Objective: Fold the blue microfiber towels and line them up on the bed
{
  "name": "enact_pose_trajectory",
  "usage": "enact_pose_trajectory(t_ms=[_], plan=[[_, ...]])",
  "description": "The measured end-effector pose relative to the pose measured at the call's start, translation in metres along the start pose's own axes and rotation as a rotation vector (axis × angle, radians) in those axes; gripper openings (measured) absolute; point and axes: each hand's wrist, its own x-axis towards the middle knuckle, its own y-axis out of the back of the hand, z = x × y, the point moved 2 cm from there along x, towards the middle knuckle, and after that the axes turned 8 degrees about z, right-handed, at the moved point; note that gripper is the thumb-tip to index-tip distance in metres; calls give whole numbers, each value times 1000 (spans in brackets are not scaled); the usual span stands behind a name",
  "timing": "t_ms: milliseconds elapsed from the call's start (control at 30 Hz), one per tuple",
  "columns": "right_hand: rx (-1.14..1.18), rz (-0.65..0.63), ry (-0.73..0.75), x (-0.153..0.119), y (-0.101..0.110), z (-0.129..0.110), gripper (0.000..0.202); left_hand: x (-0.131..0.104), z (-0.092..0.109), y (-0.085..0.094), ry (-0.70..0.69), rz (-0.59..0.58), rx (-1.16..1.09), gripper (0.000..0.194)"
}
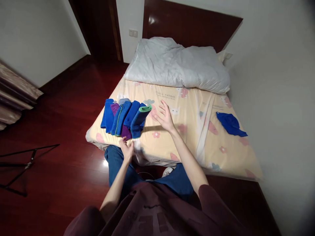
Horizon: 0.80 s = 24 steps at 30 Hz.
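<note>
Folded blue cloths that look like towels (107,114) lie in a row on the left of the bed. At the right end of the row, a rolled blue towel with green edging (139,123) leans on the others. Purple cloth (126,132) peeks out below, and a grey one (123,101) shows behind. My left hand (127,151) is just in front of the purple cloth, thumb and fingers apart, with nothing visible in it. Above the sheet, right of the rolled towel, my right hand (166,118) is open and empty, fingers spread.
A crumpled blue cloth (231,124) lies on the bed's right side. The patterned bed sheet (183,144) covers the mattress, with a grey-white quilt (177,64) bunched below the headboard (187,24). Black stand legs (31,160) rest on the floor at left, near a curtain (14,98).
</note>
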Motion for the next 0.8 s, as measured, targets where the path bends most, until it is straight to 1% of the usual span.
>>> enact_pose_trajectory(t_ms=[33,67,100,133,200,233,267,300,367,433,467,533,600,633,700,733,800], plan=[[9,90,-64,-18,9,14,85,-24,-3,10,47,-48,-12,35],[16,181,-140,-39,18,30,80,-48,-5,19,88,-163,-31,25],[19,260,-224,-64,26,46,76,-71,-7,25,112,-309,-47,20],[23,326,-317,-92,33,63,73,-92,-7,29,114,-473,-62,20],[21,369,-526,-155,43,94,70,-124,-4,30,66,-815,-92,21],[19,352,-629,-189,47,107,68,-132,0,27,22,-950,-99,21],[23,317,-712,-222,50,117,66,-136,3,22,-21,-1049,-96,22],[34,269,-785,-254,52,124,63,-135,7,16,-59,-1110,-84,22],[53,201,-905,-312,57,133,54,-124,14,-2,-108,-1159,-39,23],[56,196,-979,-355,59,136,48,-110,21,-21,-139,-1205,14,25],[48,207,-981,-370,59,136,45,-104,25,-31,-164,-1239,39,25],[25,219,-945,-384,56,136,37,-100,31,-48,-238,-1312,82,25],[12,174,-896,-382,53,138,30,-106,36,-62,-321,-1375,124,24],[14,135,-874,-377,52,139,27,-114,38,-68,-358,-1407,142,25],[29,67,-831,-363,54,142,24,-136,39,-74,-417,-1476,162,26],[44,56,-814,-357,58,144,24,-149,40,-74,-438,-1511,161,28],[87,104,-823,-347,72,147,26,-178,40,-70,-471,-1590,152,29]])
